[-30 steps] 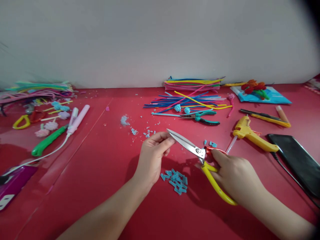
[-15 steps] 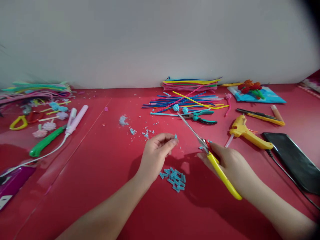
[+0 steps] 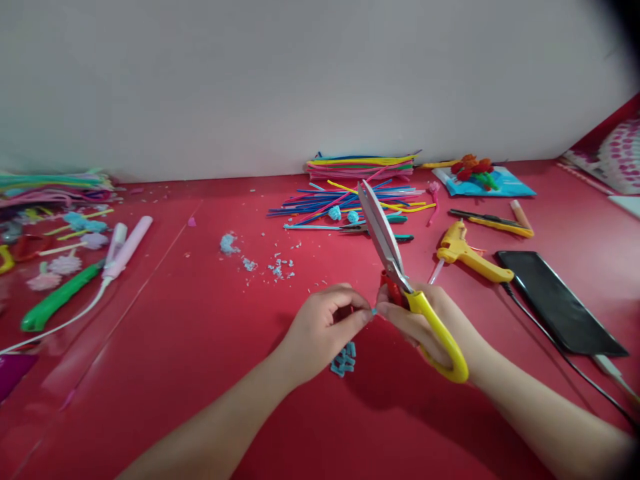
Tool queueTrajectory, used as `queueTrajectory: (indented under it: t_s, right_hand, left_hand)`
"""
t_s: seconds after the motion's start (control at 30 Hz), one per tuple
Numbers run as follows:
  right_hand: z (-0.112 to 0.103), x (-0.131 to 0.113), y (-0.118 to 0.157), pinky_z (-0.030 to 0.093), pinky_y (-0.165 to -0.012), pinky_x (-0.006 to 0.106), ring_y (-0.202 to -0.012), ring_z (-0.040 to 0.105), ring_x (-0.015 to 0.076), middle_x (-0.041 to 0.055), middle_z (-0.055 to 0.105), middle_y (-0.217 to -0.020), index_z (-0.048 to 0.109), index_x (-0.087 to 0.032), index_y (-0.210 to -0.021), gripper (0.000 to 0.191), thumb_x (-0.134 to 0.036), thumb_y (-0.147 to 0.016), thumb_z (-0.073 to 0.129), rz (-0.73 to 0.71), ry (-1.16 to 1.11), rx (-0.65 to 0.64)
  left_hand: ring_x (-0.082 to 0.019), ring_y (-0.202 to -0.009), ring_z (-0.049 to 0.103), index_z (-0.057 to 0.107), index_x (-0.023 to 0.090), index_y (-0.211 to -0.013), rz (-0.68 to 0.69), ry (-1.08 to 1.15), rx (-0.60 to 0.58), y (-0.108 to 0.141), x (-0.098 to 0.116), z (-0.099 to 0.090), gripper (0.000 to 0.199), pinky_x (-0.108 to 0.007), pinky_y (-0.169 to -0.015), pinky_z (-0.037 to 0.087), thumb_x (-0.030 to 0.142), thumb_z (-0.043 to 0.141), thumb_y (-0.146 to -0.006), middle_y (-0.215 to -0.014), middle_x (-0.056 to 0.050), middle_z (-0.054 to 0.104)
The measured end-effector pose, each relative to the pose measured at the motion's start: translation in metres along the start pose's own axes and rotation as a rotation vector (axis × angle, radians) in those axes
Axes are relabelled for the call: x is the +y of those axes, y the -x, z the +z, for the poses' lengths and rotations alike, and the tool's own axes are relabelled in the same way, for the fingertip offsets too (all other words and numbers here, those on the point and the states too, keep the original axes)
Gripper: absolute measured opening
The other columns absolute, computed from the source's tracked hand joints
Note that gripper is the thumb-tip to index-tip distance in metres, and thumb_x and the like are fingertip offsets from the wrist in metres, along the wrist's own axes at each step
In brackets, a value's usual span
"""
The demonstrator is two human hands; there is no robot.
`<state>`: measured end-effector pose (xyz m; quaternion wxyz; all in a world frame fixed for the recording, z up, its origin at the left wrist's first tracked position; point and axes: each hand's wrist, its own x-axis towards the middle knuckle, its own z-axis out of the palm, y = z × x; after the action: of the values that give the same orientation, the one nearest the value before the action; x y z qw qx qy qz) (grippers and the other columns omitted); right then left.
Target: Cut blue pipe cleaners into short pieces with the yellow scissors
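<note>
My left hand [image 3: 325, 330] pinches a tiny light-blue piece [image 3: 374, 311] between thumb and forefinger. Fingertips of my right hand [image 3: 425, 327] meet it there and touch the same piece. Hooked in the right hand are yellow-handled scissors [image 3: 384, 233], their blades pointing up and away from me. A red item [image 3: 393, 288], partly hidden, shows beside the scissor pivot. On the red table under my hands lies a small pile of cut light-blue pieces [image 3: 343, 360], half covered by the left hand. Blue fluff and crumbs [image 3: 280, 268] are scattered beyond.
Pipe cleaners [image 3: 360, 167], pliers [image 3: 404, 238] and two blue pompoms [image 3: 335, 213] lie at the back. To the right are a yellow glue gun [image 3: 470, 253], a cutter [image 3: 493, 222] and a black phone [image 3: 555, 300]. A pink hair iron [image 3: 131, 247] and green-handled tool [image 3: 63, 297] lie left.
My right hand has moved left to meet the left fingertips, and the scissors have swung more upright. The view has turned slightly right.
</note>
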<state>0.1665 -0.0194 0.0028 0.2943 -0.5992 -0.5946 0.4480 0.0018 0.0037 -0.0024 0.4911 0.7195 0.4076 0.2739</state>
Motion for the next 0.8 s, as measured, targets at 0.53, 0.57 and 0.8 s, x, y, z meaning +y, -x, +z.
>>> queueTrajectory:
  t_s: [0.53,0.57,0.8]
  right_hand:
    - [-0.042,0.035,-0.028,0.024,-0.045,0.023,-0.049,0.045,0.0129,0.0042,0.054,-0.057,0.053,-0.018,-0.070,0.026,-0.039,-0.075,0.038,0.082,0.847,0.197]
    - [-0.041,0.035,-0.028,0.024,-0.045,0.023,-0.048,0.045,0.0131,0.0037,0.054,-0.056,0.052,-0.018,-0.069,0.026,-0.040,-0.075,0.038,0.073,0.845,0.219]
    - [-0.031,0.034,-0.023,0.022,-0.044,0.023,-0.046,0.041,0.0123,0.0014,0.050,-0.054,0.045,-0.021,-0.066,0.024,-0.043,-0.074,0.039,0.036,0.830,0.272]
  left_hand:
    - [-0.011,-0.056,0.044,0.056,0.021,-0.085,-0.094,-0.129,0.294,-0.009,-0.028,-0.022,0.016,-0.023,-0.055,0.035,0.031,0.045,-0.079,-0.068,0.001,0.054]
    - [-0.011,-0.057,0.046,0.057,0.021,-0.086,-0.096,-0.106,0.292,-0.010,-0.030,-0.022,0.017,-0.023,-0.056,0.036,0.030,0.044,-0.079,-0.069,0.000,0.055]
    - [-0.012,-0.076,0.050,0.059,0.021,-0.087,0.049,-0.314,0.157,-0.010,-0.028,-0.035,0.024,-0.025,-0.071,0.040,0.009,0.048,-0.069,-0.095,-0.003,0.050]
